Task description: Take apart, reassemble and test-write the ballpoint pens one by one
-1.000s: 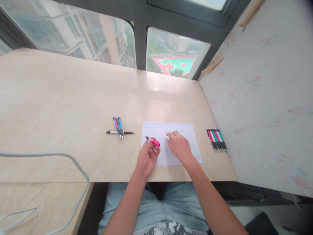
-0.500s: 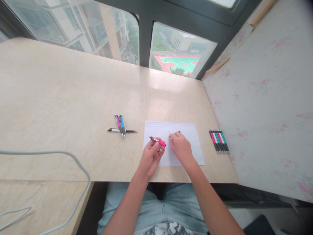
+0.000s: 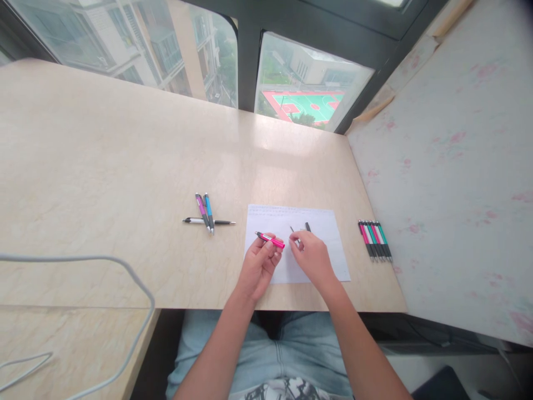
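Note:
My left hand (image 3: 259, 266) pinches a pink pen barrel (image 3: 270, 240) and holds it level over a white sheet of paper (image 3: 320, 222) on the beige table (image 3: 125, 166). Just to its right, my right hand (image 3: 313, 256) has its fingers closed on a thin pen part whose tip (image 3: 292, 229) sticks out past the fingertips. A small dark piece (image 3: 307, 226) lies on the paper just beyond that hand.
Three pens (image 3: 205, 213) lie crossed left of the paper. A row of several pens (image 3: 375, 239) lies near the table's right edge. A grey cable (image 3: 125, 278) loops at the near left. Windows stand behind the table, a flowered wall on the right.
The pink barrel in my left hand has shifted slightly right toward my right hand. My right hand has drawn back a little, uncovering the small dark piece on the paper.

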Motion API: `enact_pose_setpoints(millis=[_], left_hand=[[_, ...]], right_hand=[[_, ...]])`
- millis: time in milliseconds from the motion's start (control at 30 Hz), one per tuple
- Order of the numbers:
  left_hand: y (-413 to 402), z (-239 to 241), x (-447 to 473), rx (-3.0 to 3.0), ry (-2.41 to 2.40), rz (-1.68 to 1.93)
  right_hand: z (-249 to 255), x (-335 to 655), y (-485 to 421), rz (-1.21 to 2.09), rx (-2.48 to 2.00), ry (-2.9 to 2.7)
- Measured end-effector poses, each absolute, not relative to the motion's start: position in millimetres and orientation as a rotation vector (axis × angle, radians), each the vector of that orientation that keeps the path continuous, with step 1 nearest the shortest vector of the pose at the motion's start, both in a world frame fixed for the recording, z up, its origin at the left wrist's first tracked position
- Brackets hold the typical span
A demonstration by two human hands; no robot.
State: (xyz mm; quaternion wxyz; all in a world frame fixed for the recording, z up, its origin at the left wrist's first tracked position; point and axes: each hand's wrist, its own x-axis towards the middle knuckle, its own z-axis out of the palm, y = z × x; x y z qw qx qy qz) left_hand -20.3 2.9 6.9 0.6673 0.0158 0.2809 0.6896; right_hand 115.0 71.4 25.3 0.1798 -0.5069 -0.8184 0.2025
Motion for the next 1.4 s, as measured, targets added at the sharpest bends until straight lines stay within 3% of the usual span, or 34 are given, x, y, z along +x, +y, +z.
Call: enact_pose_setpoints(millis=[133, 233, 833, 1400], left_hand=[[3, 6, -19, 0.07, 0.701, 1.562], [4, 6, -17, 0.106, 0.756, 1.564], [1, 9, -15, 0.168, 0.771, 1.506], [1, 8, -17, 0.114, 0.696, 1.486]], right_hand=[[42, 120, 58, 0.924, -1.367, -2.016], [52, 122, 49, 1.003, -1.359, -1.886], [63, 117, 34, 0.836, -1.313, -1.911], [62, 112, 26, 0.877, -1.303, -1.856]])
